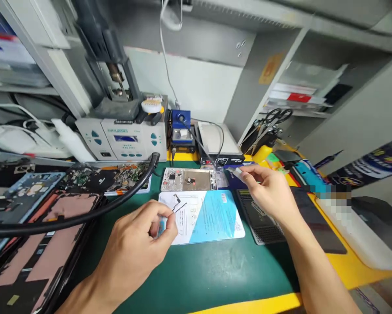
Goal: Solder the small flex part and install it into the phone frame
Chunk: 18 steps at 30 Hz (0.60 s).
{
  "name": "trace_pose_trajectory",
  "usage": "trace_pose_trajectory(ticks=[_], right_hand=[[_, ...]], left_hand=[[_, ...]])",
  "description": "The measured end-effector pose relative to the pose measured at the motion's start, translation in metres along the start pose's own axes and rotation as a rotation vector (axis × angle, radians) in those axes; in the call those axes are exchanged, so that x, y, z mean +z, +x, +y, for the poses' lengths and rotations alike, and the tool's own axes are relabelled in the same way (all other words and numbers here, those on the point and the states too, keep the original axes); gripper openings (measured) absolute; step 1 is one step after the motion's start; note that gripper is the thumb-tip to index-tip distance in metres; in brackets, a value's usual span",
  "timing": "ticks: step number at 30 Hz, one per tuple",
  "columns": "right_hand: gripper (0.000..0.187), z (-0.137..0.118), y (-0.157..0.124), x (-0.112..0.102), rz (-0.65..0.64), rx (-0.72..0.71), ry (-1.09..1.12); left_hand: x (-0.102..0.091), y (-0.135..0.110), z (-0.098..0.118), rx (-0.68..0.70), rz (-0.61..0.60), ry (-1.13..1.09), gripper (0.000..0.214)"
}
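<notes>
My left hand (140,237) hovers over the green mat (199,274), fingers pinched on a small pale strip at the left edge of a white and blue card (209,216). A thin black flex part (177,204) lies on that card just above my fingers. My right hand (269,189) is raised at the right of the card, thumb and fingers pinching a small light-coloured piece (240,173). Behind the card lies an opened phone frame (187,179) with its insides exposed.
A thick black hose (94,213) curves across the left. Opened phone backs and circuit boards (45,209) crowd the left side. A rework station (124,139), a blue device (181,128), scissors (277,115) and a dark pad (264,218) stand behind and right.
</notes>
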State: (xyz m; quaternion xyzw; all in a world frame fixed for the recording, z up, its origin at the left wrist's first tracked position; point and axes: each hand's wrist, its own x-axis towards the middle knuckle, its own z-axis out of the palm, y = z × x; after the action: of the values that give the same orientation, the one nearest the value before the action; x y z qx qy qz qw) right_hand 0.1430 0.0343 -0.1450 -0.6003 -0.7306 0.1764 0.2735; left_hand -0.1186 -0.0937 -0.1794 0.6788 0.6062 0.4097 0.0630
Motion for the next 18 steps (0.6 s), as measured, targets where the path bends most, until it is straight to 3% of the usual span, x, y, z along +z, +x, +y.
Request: trace_pose_trajectory(ticks=[3,6,10,14,18], right_hand=[[0.021,0.017,-0.003,-0.009,-0.06,0.029,-0.077],[0.014,0.02,-0.018,-0.005,-0.12,0.022,-0.142],[0.016,0.01,-0.037,-0.002,-0.085,0.028,-0.252],[0.021,-0.028,-0.063,-0.028,0.009,0.015,-0.252],[0.046,-0.094,-0.138,-0.042,-0.018,-0.109,-0.085]], left_hand=[[-0.002,0.001,-0.001,-0.145,-0.039,-0.115,0.011],[-0.003,0.005,-0.003,-0.279,-0.098,-0.213,0.016],[-0.003,0.008,-0.006,-0.263,-0.118,-0.264,0.019],[-0.001,0.01,-0.011,-0.225,-0.101,-0.33,0.02],[0.0,0.011,-0.012,-0.22,-0.08,-0.373,0.019]])
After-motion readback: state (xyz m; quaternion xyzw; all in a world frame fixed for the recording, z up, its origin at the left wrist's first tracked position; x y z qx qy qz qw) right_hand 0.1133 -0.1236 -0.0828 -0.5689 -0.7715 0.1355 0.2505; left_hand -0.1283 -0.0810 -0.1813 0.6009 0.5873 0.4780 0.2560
